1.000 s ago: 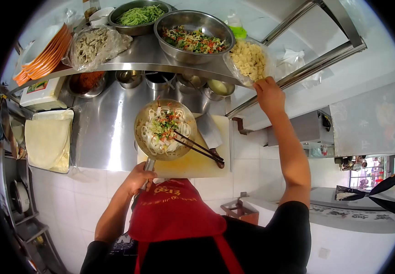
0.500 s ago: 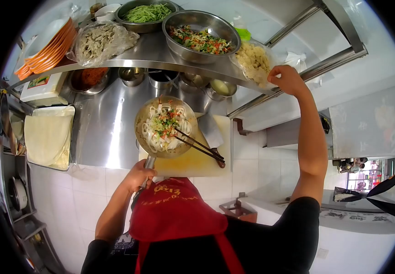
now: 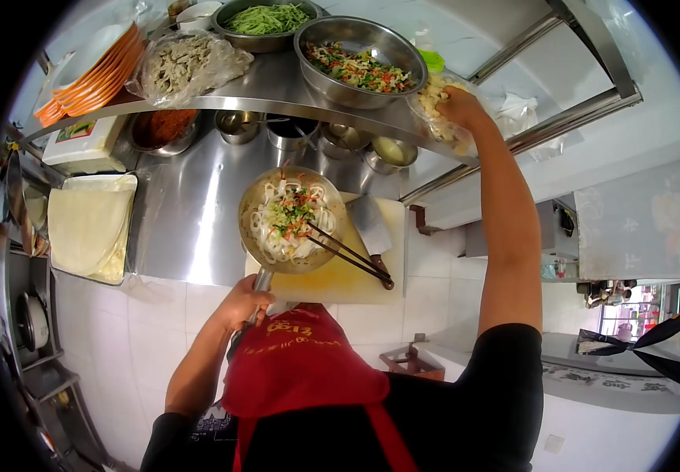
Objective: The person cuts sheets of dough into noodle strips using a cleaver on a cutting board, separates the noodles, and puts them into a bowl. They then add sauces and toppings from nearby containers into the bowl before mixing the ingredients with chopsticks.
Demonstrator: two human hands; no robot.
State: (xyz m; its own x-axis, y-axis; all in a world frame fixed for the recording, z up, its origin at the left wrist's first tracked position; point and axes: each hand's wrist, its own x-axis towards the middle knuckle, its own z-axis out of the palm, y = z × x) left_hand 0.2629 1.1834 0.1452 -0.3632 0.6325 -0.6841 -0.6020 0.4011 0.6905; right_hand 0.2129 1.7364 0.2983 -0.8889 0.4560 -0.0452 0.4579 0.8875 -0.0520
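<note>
My left hand grips the handle of a metal pan over a yellowed cutting board. White noodles lie in the pan, topped with chopped vegetables. A pair of dark chopsticks leans over the pan's right rim. A cleaver rests on the board beside the pan. Up at the shelf's right end, my right hand is in the bag of pale yellow pieces. Its fingers are bent down among the pieces, and their tips are hidden.
Along the steel shelf stand a bowl of mixed vegetables, a bowl of green shreds, a bag of greyish food and stacked orange-rimmed dishes. Below are a bowl of red seasoning, small pots and dough sheets.
My right hand has moved left and down from the bag's edge onto the pale yellow pieces. My left hand still holds the pan. The view has shifted slightly.
</note>
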